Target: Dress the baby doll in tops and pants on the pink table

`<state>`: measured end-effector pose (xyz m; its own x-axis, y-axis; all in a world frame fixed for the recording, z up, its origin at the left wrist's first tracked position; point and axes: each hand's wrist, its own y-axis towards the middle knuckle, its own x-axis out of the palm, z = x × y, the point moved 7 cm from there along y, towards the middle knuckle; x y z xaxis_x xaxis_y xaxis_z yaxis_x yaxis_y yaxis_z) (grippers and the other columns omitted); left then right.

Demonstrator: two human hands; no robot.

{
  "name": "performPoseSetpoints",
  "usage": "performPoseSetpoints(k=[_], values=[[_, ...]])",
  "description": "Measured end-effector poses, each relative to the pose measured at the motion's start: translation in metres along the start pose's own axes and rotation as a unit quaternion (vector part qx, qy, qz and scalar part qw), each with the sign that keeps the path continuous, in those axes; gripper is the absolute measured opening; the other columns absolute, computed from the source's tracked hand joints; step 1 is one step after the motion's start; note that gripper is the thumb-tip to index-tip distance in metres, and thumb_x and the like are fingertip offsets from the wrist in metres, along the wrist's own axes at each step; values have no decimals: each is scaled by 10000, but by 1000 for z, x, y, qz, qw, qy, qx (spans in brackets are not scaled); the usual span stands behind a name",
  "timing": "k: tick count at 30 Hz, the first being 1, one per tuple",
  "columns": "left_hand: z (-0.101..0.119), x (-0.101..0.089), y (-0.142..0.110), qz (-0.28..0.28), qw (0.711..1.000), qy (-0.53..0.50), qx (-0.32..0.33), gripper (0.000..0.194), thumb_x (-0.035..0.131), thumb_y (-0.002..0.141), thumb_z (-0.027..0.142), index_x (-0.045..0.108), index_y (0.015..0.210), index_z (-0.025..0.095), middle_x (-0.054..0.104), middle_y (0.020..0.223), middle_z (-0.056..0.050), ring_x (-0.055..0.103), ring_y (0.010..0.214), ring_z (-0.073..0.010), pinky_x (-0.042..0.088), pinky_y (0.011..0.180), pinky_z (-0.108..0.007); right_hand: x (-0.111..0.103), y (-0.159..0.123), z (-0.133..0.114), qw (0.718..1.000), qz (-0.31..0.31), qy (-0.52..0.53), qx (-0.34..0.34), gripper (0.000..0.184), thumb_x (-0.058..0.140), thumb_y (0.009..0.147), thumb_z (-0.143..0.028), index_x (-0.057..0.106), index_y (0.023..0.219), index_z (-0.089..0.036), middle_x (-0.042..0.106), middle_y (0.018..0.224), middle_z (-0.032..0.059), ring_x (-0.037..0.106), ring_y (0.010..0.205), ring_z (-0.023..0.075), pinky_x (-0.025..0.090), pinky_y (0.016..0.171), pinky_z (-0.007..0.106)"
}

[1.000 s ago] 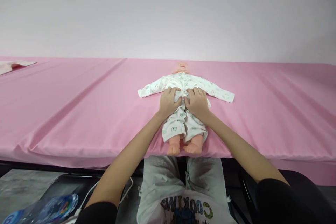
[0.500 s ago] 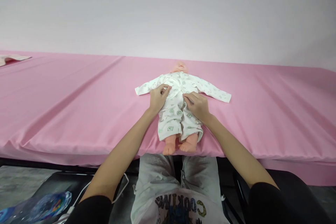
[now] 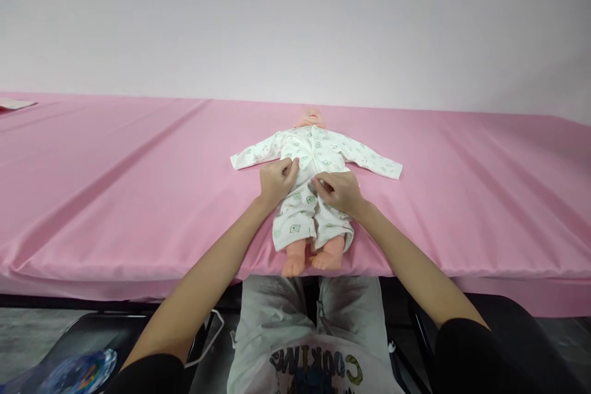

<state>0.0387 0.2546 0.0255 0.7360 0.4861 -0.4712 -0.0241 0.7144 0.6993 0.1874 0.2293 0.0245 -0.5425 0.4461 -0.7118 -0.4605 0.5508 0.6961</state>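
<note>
A baby doll (image 3: 294,257) lies on its back on the pink cloth, its feet toward me at the table's front edge. It wears a white top (image 3: 323,144) with small green prints, sleeves spread out to both sides, and matching white pants (image 3: 295,221). My left hand (image 3: 279,182) is closed in a pinch on the top at the doll's left-hand side in view, near the waist. Over the middle of the waist, my right hand (image 3: 338,191) is also closed, thumb and fingers together on the fabric. Exactly which layer each pinches is partly hidden by the fingers.
A pink cloth (image 3: 138,197) with creases covers the table. Behind it stands a white panel (image 3: 277,24). A piece of light fabric (image 3: 13,103) lies at the far left. Below left, a plastic bottle (image 3: 83,372) rests on a black chair (image 3: 92,329), near a white cable (image 3: 212,341).
Both hands have come slightly lower toward me, the right one also a little left. The fingers of both hands look more tightly curled. The whole view has shifted slightly.
</note>
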Motion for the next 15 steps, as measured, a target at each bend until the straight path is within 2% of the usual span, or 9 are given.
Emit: performPoseSetpoints(k=[3, 6, 9, 15], values=[[-1, -3, -2, 44, 999, 28, 9, 493, 413, 870, 370, 139, 508, 179, 178, 454, 36, 176, 448, -92, 180, 500, -276, 3, 0, 6, 998, -27, -25, 55, 466, 424, 924, -314, 403, 474, -195, 400, 418, -9, 390, 436, 117, 236, 494, 280], [-2, -2, -4, 43, 998, 28, 20, 532, 371, 896, 407, 120, 493, 169, 151, 457, 32, 151, 452, -92, 164, 492, -273, 2, -3, 16, 991, -3, -36, 127, 527, 430, 922, -254, 240, 433, -195, 260, 397, -23, 291, 411, 112, 219, 497, 290], [0, 0, -4, 30, 998, 29, 37, 562, 366, 903, 437, 123, 474, 168, 143, 441, 34, 144, 444, -88, 169, 489, -272, 3, -5, 21, 988, 18, -33, 149, 532, 423, 920, -214, 225, 426, -199, 213, 406, -31, 246, 411, 109, 234, 491, 285], [4, 3, -4, 1, 998, 31, 52, 631, 416, 885, 503, 136, 425, 175, 130, 405, 43, 152, 418, -82, 175, 488, -287, 4, -5, 16, 994, 18, -14, 109, 511, 411, 919, -201, 248, 435, -194, 221, 415, -35, 258, 421, 103, 262, 498, 269]])
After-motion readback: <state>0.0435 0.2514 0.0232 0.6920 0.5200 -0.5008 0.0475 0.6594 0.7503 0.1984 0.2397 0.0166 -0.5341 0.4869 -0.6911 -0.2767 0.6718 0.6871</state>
